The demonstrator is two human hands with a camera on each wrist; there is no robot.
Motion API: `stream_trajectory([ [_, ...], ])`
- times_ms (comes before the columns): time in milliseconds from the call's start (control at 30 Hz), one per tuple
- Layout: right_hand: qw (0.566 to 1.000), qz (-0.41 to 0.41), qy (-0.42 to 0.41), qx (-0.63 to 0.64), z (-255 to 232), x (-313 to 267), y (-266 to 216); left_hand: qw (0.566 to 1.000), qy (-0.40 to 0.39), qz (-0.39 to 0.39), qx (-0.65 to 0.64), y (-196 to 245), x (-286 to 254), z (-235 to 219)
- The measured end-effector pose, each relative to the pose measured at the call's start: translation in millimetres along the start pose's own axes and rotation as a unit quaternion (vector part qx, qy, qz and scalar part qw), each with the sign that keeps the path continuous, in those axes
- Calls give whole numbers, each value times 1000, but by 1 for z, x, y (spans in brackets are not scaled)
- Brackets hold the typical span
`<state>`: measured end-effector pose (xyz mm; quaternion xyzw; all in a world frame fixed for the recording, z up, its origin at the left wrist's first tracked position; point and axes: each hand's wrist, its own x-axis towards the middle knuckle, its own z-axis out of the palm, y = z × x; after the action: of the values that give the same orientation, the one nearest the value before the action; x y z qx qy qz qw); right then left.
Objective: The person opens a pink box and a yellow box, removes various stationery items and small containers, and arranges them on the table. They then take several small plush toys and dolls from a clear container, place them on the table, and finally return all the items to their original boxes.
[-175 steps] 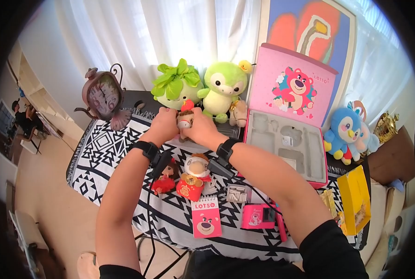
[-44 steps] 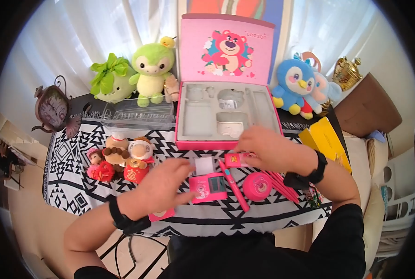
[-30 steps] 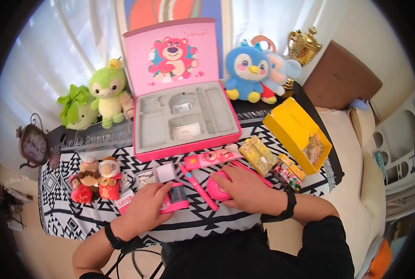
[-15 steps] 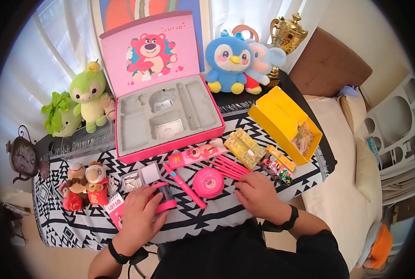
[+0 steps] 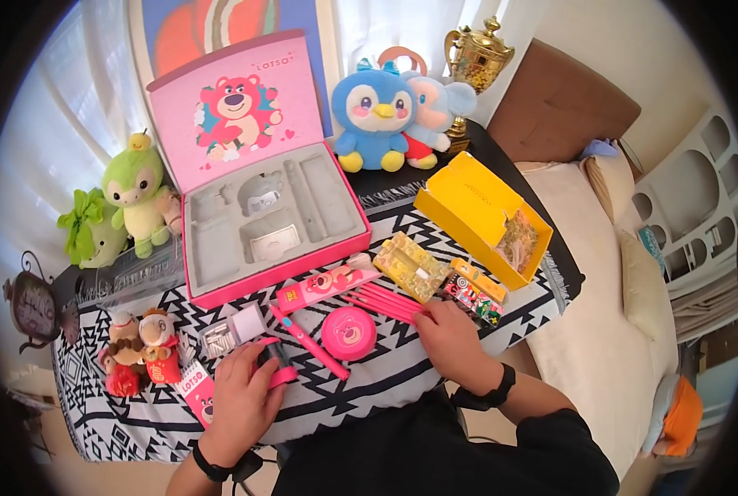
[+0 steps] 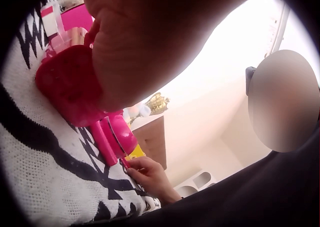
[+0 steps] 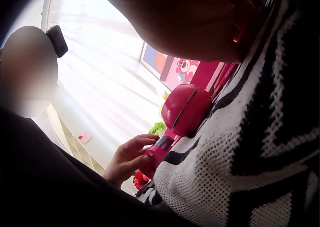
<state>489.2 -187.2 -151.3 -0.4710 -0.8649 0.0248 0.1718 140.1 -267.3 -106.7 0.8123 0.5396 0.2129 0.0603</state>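
Note:
In the head view my left hand (image 5: 243, 395) grips a pink pencil sharpener (image 5: 281, 374) with a dark window, fingers over its top and thumb on the near side. The right wrist view shows this hand (image 7: 127, 159) around the sharpener (image 7: 156, 154). My right hand (image 5: 456, 343) pinches the near ends of several pink pencils (image 5: 385, 302); its fingertips partly hide them. Between the hands lie a round pink bear-faced case (image 5: 348, 333) and a pink pen-like stick (image 5: 311, 343). A LOTSO notepad (image 5: 195, 393) lies left of the left hand.
Behind stands an open pink LOTSO box (image 5: 278, 281) with a grey moulded insert. A long pink pack (image 5: 323, 283), a yellow patterned box (image 5: 409, 264) and an open yellow box (image 5: 468, 194) lie to the right. Small plush toys (image 5: 156, 339) sit left, beside a tray of white pieces (image 5: 220, 341).
Earlier both hands held a small plush horse at the back. Later the left hand came to the sharpener; the right went from the round case to the pencils. The view has swung right.

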Motion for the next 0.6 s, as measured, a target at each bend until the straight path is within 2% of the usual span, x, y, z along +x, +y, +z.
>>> stream_trajectory([
  [100,1000,6,-11,11,-5,3,-4,1000,1,-3,3,1,2,-2],
  [167,997,3,48,52,-13,10,-12,1000,-7,-7,-11,0,4,-4],
  [200,997,1,47,53,-14,13,-14,1000,-6,-9,-10,0,5,-5],
  [267,986,-89,43,135,-15,17,-17,999,-11,-18,-34,1,8,-6],
  [300,986,-88,44,134,-15,19,-20,999,-12,-17,-34,1,9,-5],
  [367,969,-158,46,182,-13,24,-27,999,-12,-7,-39,1,12,-4],
  [600,962,-183,2,200,4,33,-35,999,-7,-7,-32,-1,12,-2],
])
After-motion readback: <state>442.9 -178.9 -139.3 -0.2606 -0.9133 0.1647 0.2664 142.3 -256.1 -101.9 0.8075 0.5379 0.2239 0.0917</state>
